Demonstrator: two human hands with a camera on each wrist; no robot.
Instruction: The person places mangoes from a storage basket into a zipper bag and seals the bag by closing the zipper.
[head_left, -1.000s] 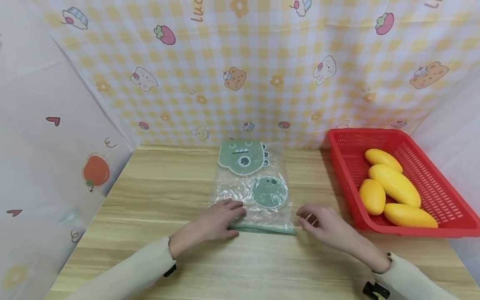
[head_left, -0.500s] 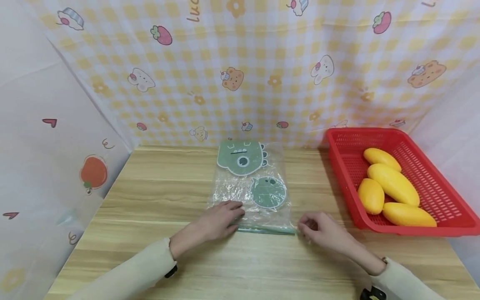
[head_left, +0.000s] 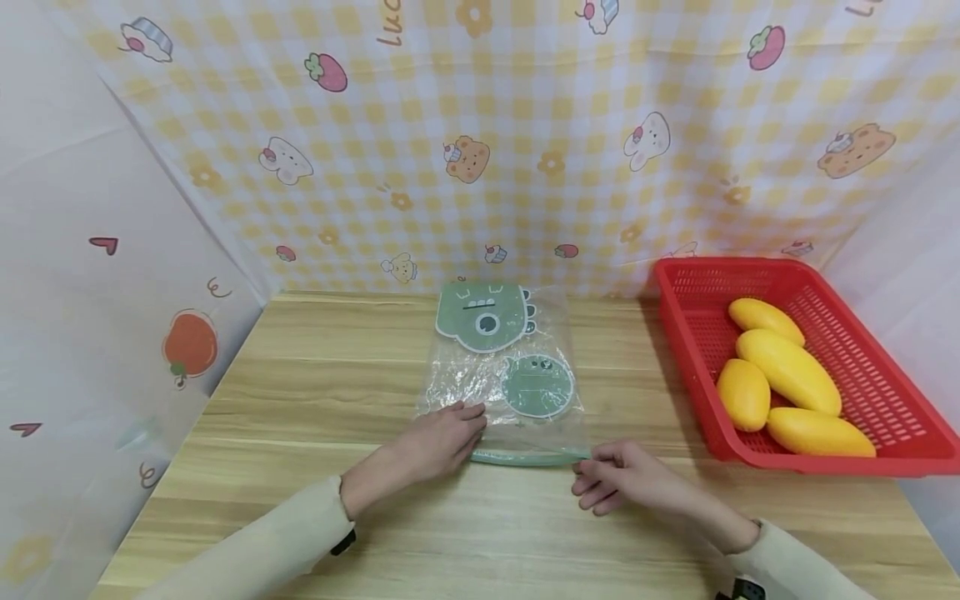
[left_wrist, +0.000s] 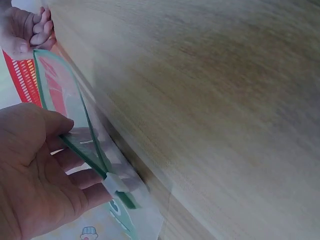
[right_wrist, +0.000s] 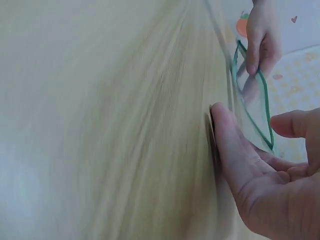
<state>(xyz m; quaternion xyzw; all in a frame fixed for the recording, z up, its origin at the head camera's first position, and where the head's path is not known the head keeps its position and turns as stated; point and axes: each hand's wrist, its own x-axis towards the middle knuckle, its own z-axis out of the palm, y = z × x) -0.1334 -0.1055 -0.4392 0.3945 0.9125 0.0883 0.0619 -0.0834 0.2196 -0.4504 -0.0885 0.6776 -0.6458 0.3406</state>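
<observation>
A clear zip bag (head_left: pixel 480 379) printed with green dinosaur faces lies flat on the table, its green-edged mouth toward me. My left hand (head_left: pixel 435 442) pinches the upper lip of that mouth between thumb and fingers. In the left wrist view the lips stand apart and a white slider (left_wrist: pixel 116 184) sits on the zip near the left hand (left_wrist: pixel 55 170). At the mouth's right corner is my right hand (head_left: pixel 622 477); its thumb and a finger appear to pinch the corner, the other fingers spread. The right wrist view shows the right hand (right_wrist: pixel 270 180) there, contact partly hidden.
A red plastic basket (head_left: pixel 686 367) stands at the right of the wooden table (head_left: pixel 322 358). Inside it lie several yellow mangoes (head_left: pixel 791 371). Behind the table hangs a checked cloth (head_left: pixel 360 167), and a pale printed cloth (head_left: pixel 112 325) covers the left side.
My right hand has come left onto the bag's corner from just beside it. My left hand stays on the mouth, its thumb now out of sight from above.
</observation>
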